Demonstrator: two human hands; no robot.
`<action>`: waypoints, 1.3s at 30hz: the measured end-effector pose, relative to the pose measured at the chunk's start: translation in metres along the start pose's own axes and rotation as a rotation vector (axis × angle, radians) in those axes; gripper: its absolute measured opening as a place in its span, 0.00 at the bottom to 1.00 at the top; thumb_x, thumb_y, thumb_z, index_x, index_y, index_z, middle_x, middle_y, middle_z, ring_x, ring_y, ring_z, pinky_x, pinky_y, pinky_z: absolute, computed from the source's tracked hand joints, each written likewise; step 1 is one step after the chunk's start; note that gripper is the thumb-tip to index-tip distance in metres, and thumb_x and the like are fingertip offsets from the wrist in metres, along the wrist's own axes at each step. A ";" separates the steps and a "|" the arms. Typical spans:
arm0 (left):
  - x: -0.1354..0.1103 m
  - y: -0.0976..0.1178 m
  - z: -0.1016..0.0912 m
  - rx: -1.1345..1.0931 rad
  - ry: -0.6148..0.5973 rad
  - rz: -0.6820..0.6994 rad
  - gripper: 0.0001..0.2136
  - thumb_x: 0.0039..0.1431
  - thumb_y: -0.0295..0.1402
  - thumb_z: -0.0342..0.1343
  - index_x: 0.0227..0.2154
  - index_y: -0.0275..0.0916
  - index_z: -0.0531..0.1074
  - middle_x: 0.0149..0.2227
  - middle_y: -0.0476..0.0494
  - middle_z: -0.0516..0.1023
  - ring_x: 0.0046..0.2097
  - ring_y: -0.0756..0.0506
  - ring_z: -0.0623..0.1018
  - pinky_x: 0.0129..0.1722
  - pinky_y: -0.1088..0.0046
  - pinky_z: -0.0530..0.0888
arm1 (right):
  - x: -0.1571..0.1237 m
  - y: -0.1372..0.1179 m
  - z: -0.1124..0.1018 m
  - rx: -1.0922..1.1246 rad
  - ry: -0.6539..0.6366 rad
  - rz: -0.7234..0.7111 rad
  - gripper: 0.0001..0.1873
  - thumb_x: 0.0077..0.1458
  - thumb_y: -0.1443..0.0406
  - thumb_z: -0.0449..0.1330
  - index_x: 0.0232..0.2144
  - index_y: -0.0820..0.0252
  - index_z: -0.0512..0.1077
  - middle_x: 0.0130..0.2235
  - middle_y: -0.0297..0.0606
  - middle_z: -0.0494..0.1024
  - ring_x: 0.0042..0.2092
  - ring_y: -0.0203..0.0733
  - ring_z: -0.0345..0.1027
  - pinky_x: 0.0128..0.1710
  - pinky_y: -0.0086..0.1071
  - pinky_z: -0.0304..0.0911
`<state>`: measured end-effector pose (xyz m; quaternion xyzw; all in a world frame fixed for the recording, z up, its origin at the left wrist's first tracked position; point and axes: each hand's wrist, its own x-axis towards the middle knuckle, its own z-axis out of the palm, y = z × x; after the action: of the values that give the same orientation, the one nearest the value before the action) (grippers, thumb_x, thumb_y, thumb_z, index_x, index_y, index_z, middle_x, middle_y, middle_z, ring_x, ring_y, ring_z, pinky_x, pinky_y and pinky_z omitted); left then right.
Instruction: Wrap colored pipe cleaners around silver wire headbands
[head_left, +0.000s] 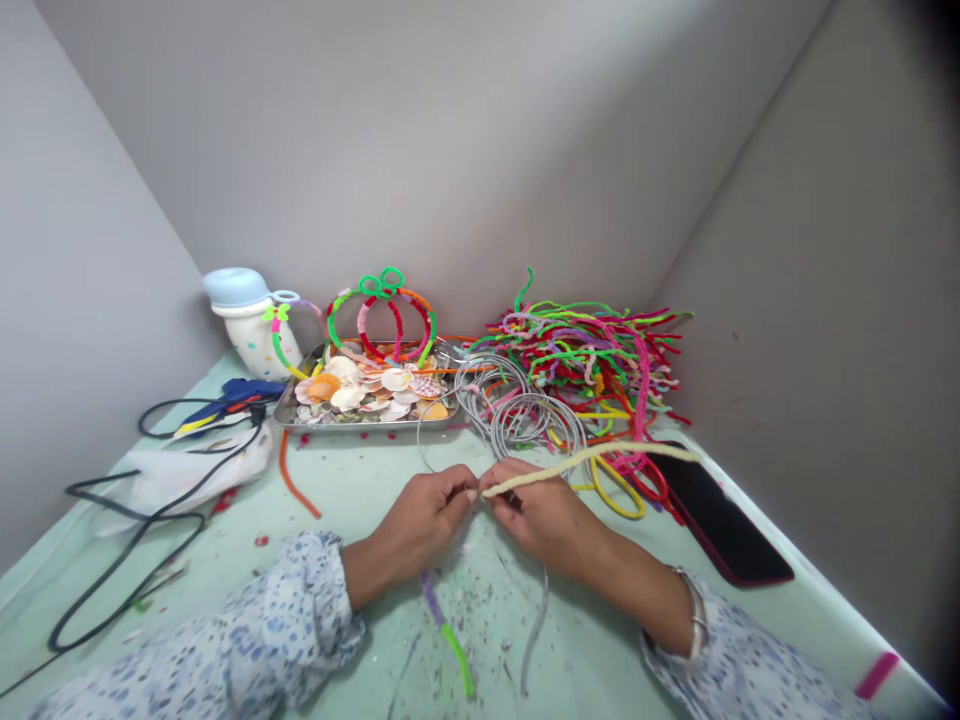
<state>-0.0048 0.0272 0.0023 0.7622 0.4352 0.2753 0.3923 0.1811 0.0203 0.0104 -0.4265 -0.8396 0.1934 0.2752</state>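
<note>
Left hand [429,522] is pinching the tip of a fuzzy cream pipe cleaner [600,456] above the pale green table [352,480]; right hand [541,517] is clenching it just beside; a thin grey wire [534,625] is running under the right palm, contact hidden; both sleeves are being cut off by the frame.

left hand [427,522], right hand [538,518] fingertips hidden pinching cream pipe cleaner [592,458], black cable [112,572] cut off at table's [352,480] near-left corner, pink strip [876,675] blurred

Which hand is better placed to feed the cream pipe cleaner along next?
Probably the right hand: the cream pipe cleaner trails off on its side, while the left hand pinches only the near end.
</note>
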 end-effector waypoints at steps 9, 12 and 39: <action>0.000 -0.001 0.000 -0.005 -0.003 -0.055 0.10 0.59 0.32 0.46 0.32 0.37 0.72 0.25 0.52 0.69 0.29 0.49 0.67 0.29 0.76 0.62 | -0.001 0.002 0.001 0.017 0.025 -0.045 0.09 0.53 0.75 0.54 0.27 0.60 0.71 0.28 0.33 0.69 0.30 0.35 0.63 0.30 0.27 0.54; 0.000 -0.001 0.000 -0.001 -0.004 -0.066 0.10 0.58 0.31 0.46 0.31 0.37 0.72 0.25 0.51 0.69 0.29 0.49 0.67 0.29 0.76 0.62 | 0.000 0.005 0.004 0.015 0.034 -0.034 0.11 0.51 0.76 0.54 0.28 0.60 0.73 0.29 0.34 0.70 0.30 0.34 0.63 0.30 0.26 0.55; -0.002 0.000 0.002 0.015 -0.043 0.080 0.09 0.61 0.30 0.47 0.31 0.37 0.72 0.26 0.51 0.72 0.29 0.50 0.68 0.30 0.77 0.63 | 0.011 0.004 -0.011 0.771 -0.264 0.509 0.03 0.50 0.67 0.59 0.29 0.60 0.67 0.20 0.30 0.73 0.21 0.31 0.64 0.22 0.25 0.56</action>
<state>-0.0048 0.0245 0.0011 0.7877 0.3977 0.2710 0.3845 0.1849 0.0329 0.0201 -0.4575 -0.6033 0.6042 0.2483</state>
